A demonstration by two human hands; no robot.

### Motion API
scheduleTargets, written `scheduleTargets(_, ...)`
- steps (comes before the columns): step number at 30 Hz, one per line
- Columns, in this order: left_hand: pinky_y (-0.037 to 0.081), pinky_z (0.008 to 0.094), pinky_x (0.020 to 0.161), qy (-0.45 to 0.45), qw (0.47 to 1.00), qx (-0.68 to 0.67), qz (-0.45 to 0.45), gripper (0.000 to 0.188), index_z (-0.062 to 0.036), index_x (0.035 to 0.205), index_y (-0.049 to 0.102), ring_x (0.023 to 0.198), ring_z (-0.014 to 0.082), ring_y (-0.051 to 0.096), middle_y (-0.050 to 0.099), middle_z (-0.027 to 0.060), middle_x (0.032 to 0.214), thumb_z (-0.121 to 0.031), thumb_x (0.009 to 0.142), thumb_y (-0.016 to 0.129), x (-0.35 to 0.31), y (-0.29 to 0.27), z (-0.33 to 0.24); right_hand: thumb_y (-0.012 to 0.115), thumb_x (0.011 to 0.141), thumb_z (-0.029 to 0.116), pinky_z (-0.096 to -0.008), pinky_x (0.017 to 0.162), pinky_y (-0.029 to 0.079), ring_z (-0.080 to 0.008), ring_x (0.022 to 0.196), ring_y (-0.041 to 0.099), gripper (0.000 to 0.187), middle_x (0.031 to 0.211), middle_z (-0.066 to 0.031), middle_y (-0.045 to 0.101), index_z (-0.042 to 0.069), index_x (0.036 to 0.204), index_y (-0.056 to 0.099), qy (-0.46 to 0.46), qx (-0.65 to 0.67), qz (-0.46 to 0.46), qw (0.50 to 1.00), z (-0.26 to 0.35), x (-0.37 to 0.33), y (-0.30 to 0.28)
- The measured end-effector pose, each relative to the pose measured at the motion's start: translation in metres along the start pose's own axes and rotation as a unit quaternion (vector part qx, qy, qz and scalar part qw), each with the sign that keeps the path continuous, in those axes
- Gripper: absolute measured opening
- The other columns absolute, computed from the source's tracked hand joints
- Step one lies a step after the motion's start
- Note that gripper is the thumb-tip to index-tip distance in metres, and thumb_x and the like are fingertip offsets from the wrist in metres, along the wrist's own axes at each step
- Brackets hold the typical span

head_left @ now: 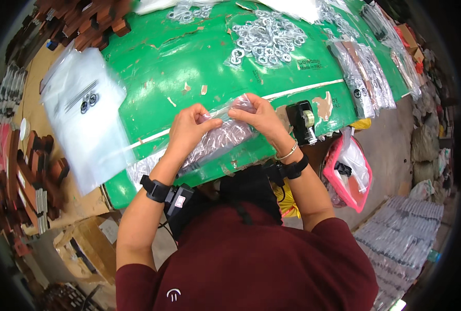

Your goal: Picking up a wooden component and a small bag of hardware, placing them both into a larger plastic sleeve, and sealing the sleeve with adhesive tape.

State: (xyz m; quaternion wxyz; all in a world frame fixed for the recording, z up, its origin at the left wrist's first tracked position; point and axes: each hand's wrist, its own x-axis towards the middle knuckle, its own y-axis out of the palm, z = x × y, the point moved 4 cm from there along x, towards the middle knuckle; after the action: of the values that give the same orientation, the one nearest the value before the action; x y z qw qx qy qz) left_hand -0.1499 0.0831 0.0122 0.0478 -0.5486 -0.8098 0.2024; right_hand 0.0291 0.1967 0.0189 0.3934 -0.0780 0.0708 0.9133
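A clear plastic bag (228, 136) lies at the near edge of the green table, with brownish, partly blurred contents showing through the film. My left hand (188, 127) pinches the bag's upper edge between thumb and fingers. On the other side, my right hand (261, 116) grips the same edge close to its end, fingers closed on the film. Just right of that hand stands a black tape dispenser (299, 123) with a roll of tape in it. What exactly the bag contains is hard to make out through the glare.
Flat clear bags (93, 150) lie at the left, topped by thin rods and two dark round parts. Small bagged round parts (269, 39) form a heap at the back. Filled bags (362, 78) lie right. A pink-rimmed bin (364, 193) stands below; brown wooden pieces (33, 176) are stacked left.
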Motion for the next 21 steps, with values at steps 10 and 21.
scheduleTargets(10, 0.050, 0.0235, 0.067, -0.068, 0.986, -0.087, 0.124, 0.019, -0.0017, 0.101, 0.069, 0.077, 0.0079, 0.066, 0.072, 0.0029, 0.085, -0.010, 0.088, 0.080, -0.003, 0.015, 0.016, 0.088, 0.076, 0.020, -0.0287, 0.069, 0.052, -0.0116, 0.081, 0.063, 0.050, 0.089, -0.0026, 0.066, 0.005, 0.118, 0.066, -0.044, -0.072, -0.040, 0.996, -0.040, 0.002, 0.000)
scheduleTargets(21, 0.040, 0.0274, 0.057, 0.026, 0.991, -0.037, 0.125, 0.022, -0.0022, 0.084, 0.074, 0.063, 0.0054, 0.053, 0.064, -0.0007, 0.067, -0.023, 0.089, 0.078, -0.005, 0.013, -0.005, 0.087, 0.080, 0.035, -0.0297, 0.064, 0.050, -0.0092, 0.074, 0.063, 0.040, 0.080, -0.0043, 0.071, -0.001, 0.091, 0.073, -0.031, -0.147, 0.090, 0.985, -0.021, 0.007, -0.013)
